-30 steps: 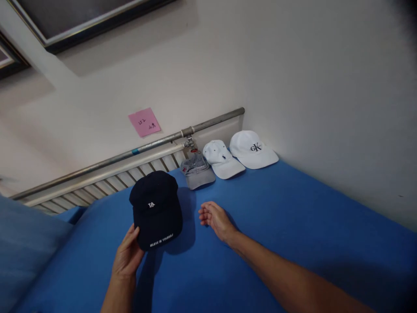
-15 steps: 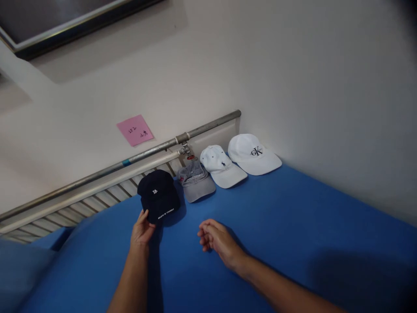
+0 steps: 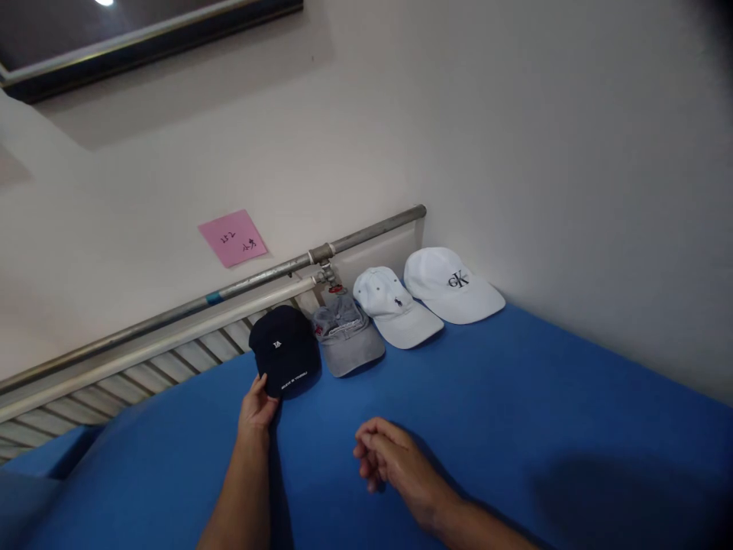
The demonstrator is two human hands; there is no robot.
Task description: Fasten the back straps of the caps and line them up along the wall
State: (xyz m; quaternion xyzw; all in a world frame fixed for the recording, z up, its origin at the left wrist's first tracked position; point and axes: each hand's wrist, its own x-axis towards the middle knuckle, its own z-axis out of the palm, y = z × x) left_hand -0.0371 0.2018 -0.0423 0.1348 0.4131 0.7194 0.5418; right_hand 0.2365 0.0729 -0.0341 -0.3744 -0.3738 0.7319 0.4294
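My left hand (image 3: 259,405) is closed on the left edge of the brim of a navy baseball cap (image 3: 286,347). White lettering marks its front and brim. Right beside it lies a grey cap (image 3: 349,344), then a white cap with a small dark emblem (image 3: 395,313), then a white cap with black letters (image 3: 452,286). All the brims point toward the lower right. Nearer to me, my right hand (image 3: 392,462) hovers above the blue surface, fingers loosely curled and slightly apart, with nothing in it. No cap touches this hand.
The caps are lined up along the back of a blue-covered surface (image 3: 504,397), against the wall. Behind them run a metal pipe (image 3: 257,276), a white radiator (image 3: 166,347) and a valve (image 3: 326,275). A pink note (image 3: 232,238) and a dark frame (image 3: 172,53) are on the wall.
The navy cap in my left hand has come closer to the grey cap and sits lower at the row's left end. My right hand has drawn slightly back toward me. The view has shifted a little.
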